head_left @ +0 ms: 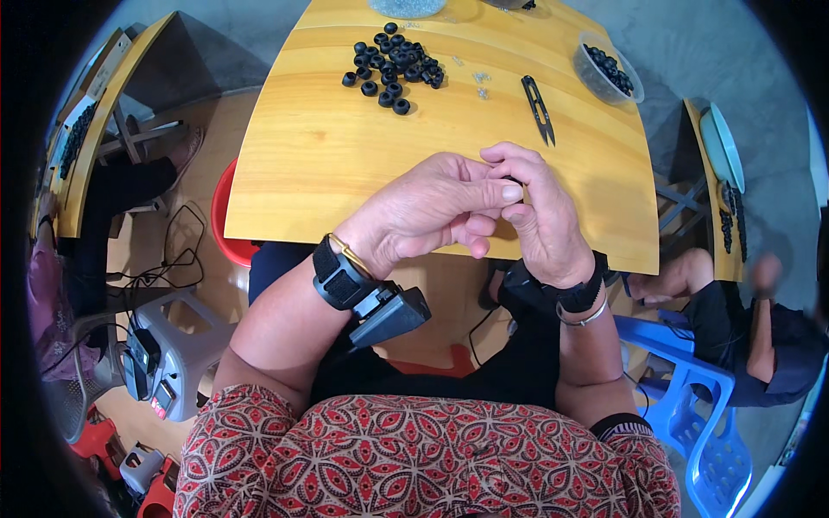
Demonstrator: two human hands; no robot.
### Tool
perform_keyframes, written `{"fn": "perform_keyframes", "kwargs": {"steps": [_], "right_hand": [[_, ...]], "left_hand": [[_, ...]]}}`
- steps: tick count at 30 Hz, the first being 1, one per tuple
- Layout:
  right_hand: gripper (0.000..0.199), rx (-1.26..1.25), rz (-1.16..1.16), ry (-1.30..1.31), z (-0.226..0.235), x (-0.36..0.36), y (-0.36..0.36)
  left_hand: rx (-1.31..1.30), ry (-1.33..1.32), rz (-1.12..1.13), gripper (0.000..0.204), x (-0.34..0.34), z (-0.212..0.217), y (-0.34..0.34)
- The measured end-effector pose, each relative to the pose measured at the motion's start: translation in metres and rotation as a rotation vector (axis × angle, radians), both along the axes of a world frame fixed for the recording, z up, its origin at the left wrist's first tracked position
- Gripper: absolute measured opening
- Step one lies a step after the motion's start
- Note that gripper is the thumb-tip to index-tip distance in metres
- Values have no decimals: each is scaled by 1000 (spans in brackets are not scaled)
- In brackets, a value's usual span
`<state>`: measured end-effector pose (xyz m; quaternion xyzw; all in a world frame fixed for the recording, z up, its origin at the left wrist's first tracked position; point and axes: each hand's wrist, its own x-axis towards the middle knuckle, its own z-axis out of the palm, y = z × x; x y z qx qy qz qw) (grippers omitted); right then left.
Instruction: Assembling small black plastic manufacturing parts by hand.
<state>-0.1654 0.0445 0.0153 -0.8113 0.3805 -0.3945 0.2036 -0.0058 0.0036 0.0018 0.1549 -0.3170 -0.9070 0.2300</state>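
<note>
1. Head view: both hands meet over the near edge of a yellow wooden table (pixel 345 173). The left hand (pixel 423 211) is curled, its thumb and fingertips pinched toward the right hand (pixel 540 216).
2. Between the fingertips of the 2 hands a small black ring (pixel 513 180) shows only in part; both hands seem to pinch it, but most of it is hidden.
3. The right hand is closed around that spot, fingers bent upward, with a black band and a thin bracelet on the wrist. The left wrist carries a black strap with a dark device (pixel 380 306) hanging below it.
4. Farther up the table lies a loose pile of black rings (pixel 390 65), well apart from the hands.
5. A pair of black thread snips (pixel 538 108) lies to the right of the pile, between it and the bowl.
6. A clear plastic bowl (pixel 590 76) stands at the far right corner, holding more black rings (pixel 611 71) that fill its bottom.
7. A second clear container (pixel 406 7) sits at the far edge, cut off by the frame; its contents cannot be told.
</note>
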Motion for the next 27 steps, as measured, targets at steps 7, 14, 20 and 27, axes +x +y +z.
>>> {"fn": "perform_keyframes", "kwargs": {"steps": [7,14,20,27], "right_hand": [[24,-6,-57,51,-1,4,1],[35,27,-84,139,2,8,3],[42,53,-32,165,-1,1,2],[43,106,5,127,4,2,4]], "left_hand": [[-33,-53,95,20,-2,3,6],[-131,-126,108,22,-2,-2,1],[-165,-148,86,21,-4,-2,1],[-295,-171,44,20,3,1,0]]}}
